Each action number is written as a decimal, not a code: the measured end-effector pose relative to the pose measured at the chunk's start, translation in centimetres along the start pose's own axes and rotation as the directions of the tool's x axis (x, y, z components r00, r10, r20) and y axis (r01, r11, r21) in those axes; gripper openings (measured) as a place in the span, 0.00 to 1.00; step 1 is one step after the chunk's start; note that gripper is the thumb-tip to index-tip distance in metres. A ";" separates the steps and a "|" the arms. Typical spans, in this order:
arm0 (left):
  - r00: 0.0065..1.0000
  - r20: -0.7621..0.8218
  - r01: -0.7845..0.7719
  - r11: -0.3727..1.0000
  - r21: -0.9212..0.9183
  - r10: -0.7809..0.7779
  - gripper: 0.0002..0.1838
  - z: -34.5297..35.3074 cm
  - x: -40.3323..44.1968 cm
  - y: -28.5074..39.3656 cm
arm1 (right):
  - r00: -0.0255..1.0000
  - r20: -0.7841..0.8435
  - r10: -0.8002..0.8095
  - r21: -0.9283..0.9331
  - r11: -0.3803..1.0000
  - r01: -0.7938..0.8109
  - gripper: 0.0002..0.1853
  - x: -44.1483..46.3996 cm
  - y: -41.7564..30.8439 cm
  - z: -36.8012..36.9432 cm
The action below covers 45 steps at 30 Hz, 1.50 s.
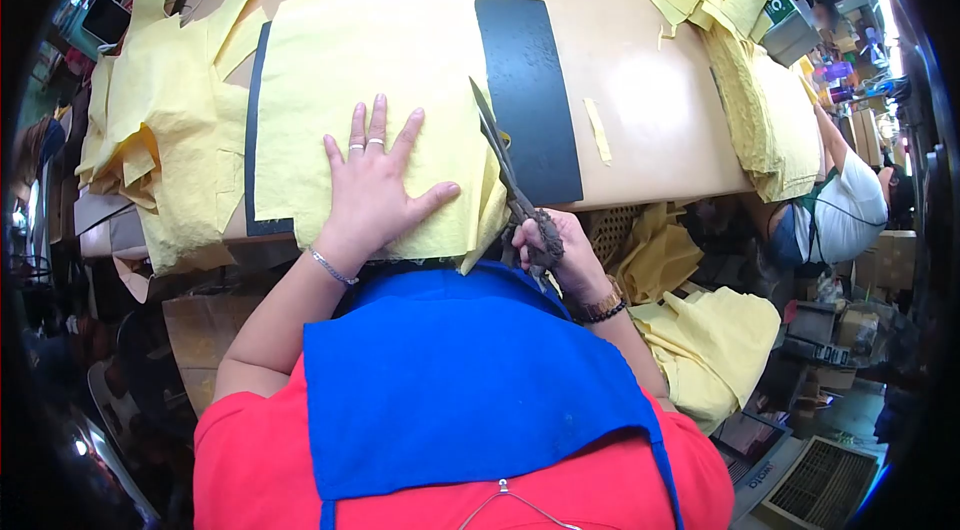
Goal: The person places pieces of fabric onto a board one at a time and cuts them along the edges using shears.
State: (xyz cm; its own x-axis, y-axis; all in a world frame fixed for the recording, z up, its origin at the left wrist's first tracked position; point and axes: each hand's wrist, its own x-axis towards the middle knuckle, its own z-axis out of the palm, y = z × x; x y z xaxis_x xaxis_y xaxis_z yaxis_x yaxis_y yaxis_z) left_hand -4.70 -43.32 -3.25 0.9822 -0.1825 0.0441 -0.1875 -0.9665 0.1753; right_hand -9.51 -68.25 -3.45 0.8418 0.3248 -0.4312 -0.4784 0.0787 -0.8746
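My left hand (380,185) lies flat with its fingers spread on a yellow cloth (370,60). The cloth covers much of a dark board (530,95), whose bare part shows on the right and a thin edge on the left. In my right hand (565,255) is a pair of scissors (505,155), its handles wrapped in dark material. The long blades point up and away along the cloth's right edge. Near the blades the cloth's lower right corner hangs in a fold over the table edge. Whether the blades touch the cloth I cannot tell.
Yellow cloth pieces (195,120) are heaped at the left of the table (665,120). A thick cloth stack (770,120) stands at the right, with loose pieces behind. A narrow scrap (597,132) lies beside the board. More cloth (710,345) hangs low right. Another person (850,200) is at far right.
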 end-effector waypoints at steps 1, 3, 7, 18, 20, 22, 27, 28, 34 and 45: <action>1.000 0.000 0.002 1.000 0.000 -0.002 0.49 0.0 0.0 0.0 | 1.000 -0.002 -0.002 0.001 1.000 0.002 0.14 0.1 -0.1 0.1; 1.000 0.001 0.007 1.000 0.001 -0.007 0.49 0.0 -0.1 0.1 | 1.000 0.016 -0.001 -0.008 1.000 0.001 0.14 0.0 0.3 -0.2; 0.998 0.042 0.036 0.999 0.013 -0.036 0.48 -0.2 0.3 0.2 | 1.000 0.016 0.014 -0.002 1.000 -0.014 0.14 -0.8 0.4 -0.4; 0.998 0.042 -0.056 0.998 0.030 0.055 0.47 -0.9 2.2 -2.5 | 0.999 0.039 0.032 0.020 0.999 -0.033 0.16 0.6 0.0 -0.7; 0.998 0.037 -0.049 0.998 0.031 0.048 0.47 -0.8 2.1 -2.4 | 0.999 0.036 0.023 0.023 0.999 -0.023 0.15 0.4 0.1 -0.6; 0.999 0.023 -0.043 0.999 0.031 0.043 0.48 -0.5 2.0 -2.4 | 1.000 0.028 -0.003 0.022 1.000 0.002 0.14 0.0 0.0 -0.4; 0.999 0.011 -0.042 0.998 0.039 0.041 0.48 -0.3 1.7 -2.1 | 0.999 0.033 -0.007 0.017 1.000 0.007 0.14 -0.2 0.6 -0.5; 0.999 0.006 -0.040 0.998 0.043 0.040 0.48 -0.3 1.5 -2.0 | 0.999 0.030 -0.013 0.012 1.000 0.013 0.14 -0.1 0.6 -0.4; 0.998 -0.023 -0.060 0.998 0.027 0.061 0.49 0.1 0.8 -1.4 | 1.000 -0.013 -0.001 0.025 1.000 0.002 0.14 0.2 0.0 0.0; 0.998 -0.020 -0.053 0.998 0.030 0.054 0.49 0.1 0.2 -0.8 | 0.999 0.033 -0.014 0.042 0.999 0.012 0.15 0.2 0.9 -0.4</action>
State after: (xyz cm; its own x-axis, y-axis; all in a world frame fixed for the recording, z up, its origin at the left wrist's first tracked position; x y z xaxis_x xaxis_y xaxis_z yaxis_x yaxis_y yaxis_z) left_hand -4.41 -42.63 -3.46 0.9703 -0.2308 0.0731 -0.2392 -0.9604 0.1432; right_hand -9.63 -68.48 -4.38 0.8393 0.3551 -0.4116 -0.4781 0.1218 -0.8698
